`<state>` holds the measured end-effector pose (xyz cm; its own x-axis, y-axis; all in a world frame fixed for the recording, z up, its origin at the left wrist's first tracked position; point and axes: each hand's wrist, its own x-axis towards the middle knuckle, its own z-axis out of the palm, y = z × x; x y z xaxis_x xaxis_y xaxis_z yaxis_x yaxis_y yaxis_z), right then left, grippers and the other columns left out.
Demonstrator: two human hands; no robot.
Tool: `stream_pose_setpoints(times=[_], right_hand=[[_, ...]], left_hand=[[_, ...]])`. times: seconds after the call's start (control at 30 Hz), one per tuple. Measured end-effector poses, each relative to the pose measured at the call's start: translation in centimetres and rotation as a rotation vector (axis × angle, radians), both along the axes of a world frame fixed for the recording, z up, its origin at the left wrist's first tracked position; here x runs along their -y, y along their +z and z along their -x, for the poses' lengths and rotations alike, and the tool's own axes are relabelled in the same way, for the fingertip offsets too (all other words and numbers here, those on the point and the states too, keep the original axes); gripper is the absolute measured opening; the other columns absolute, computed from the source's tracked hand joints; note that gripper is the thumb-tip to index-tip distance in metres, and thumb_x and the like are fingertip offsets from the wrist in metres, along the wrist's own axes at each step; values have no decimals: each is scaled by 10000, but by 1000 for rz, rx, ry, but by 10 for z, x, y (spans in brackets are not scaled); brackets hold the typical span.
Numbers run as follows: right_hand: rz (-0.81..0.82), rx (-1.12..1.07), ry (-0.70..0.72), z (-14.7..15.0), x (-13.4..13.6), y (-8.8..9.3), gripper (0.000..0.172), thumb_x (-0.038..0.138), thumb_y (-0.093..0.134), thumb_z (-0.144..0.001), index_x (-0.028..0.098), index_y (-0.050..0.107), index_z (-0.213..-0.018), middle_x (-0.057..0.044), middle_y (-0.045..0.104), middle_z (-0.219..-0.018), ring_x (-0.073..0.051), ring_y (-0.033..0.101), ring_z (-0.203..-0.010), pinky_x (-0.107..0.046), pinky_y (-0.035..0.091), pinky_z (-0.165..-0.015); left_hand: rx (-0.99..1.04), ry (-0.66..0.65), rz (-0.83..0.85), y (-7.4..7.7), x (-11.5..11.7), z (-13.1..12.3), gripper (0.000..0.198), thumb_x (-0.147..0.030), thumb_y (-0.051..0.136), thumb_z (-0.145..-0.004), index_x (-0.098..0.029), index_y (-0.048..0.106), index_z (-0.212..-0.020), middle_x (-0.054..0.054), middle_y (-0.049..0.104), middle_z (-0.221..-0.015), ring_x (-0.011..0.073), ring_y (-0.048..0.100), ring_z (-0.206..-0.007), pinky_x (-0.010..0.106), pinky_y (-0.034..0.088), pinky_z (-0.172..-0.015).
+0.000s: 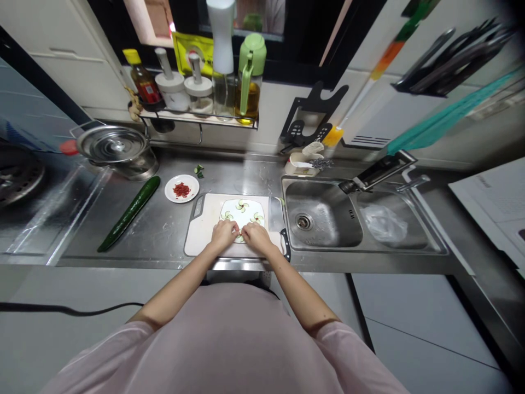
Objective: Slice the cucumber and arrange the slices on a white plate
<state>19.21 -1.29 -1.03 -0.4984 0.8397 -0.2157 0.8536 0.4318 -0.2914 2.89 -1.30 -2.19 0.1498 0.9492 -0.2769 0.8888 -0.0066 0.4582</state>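
Observation:
My left hand [225, 235] and my right hand [255, 237] meet over the near edge of a white square plate [229, 208]. Both have their fingers drawn together; anything pinched in them is too small to make out. Thin green-edged cucumber slices [241, 206] lie on the plate in pinwheel shapes with small red centres. Another such group is partly hidden between my fingertips. The plate rests on a white cutting board [200, 235]. Along the board's right side lies a knife [277, 212], its black handle toward me.
Left of the board are a small white plate [169, 189] of red bits [181, 190], a whole cucumber [130, 214] and a lidded steel pot [141, 164]. Green scraps [199, 171] lie behind. A double sink [328, 241] is at right; a seasoning rack [205, 118] hangs above.

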Motion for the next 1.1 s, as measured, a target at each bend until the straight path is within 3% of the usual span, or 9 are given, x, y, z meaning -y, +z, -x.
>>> stream_pose_setpoints(times=[1.1], right_hand=[[29, 3, -42, 5, -6, -4, 223, 265, 452, -953, 183, 659, -956, -85, 657, -979, -198, 525, -909, -273, 344, -743]], left_hand=[[-76, -24, 27, -2, -4, -4, 138, -316, 600, -838, -246, 688, -917, 63, 637, -1011, 251, 548, -1030, 349, 408, -884]])
